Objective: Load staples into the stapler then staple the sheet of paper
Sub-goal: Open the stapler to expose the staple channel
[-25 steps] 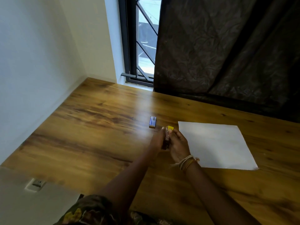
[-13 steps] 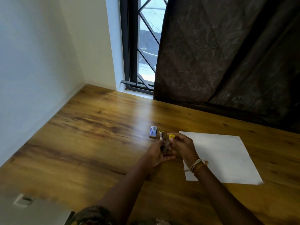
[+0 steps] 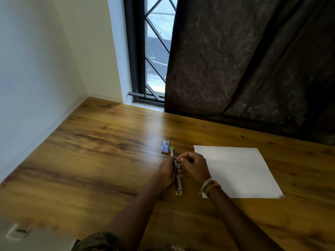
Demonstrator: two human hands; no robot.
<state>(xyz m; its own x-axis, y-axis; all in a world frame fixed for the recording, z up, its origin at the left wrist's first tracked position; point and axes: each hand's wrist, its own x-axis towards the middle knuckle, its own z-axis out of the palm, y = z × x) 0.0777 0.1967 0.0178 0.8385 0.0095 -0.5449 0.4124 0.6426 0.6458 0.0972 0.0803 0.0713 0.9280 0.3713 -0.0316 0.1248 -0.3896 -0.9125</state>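
A small yellow stapler lies swung fully open in a long line on the wooden table, its metal staple channel facing up. My left hand grips its middle from the left. My right hand is curled over the hinge from the right, fingertips pinched on the stapler. A small blue box of staples rests just beyond the stapler's far end. The white sheet of paper lies flat to the right of my right hand.
A dark curtain hangs along the table's far edge on the right. A barred window sits behind the table's far middle, a white wall on the left. A wall socket shows at the lower left.
The stapler has gone from held upright and closed to swung open flat on the table. Both hands stayed on it. The camera tilted up slightly.
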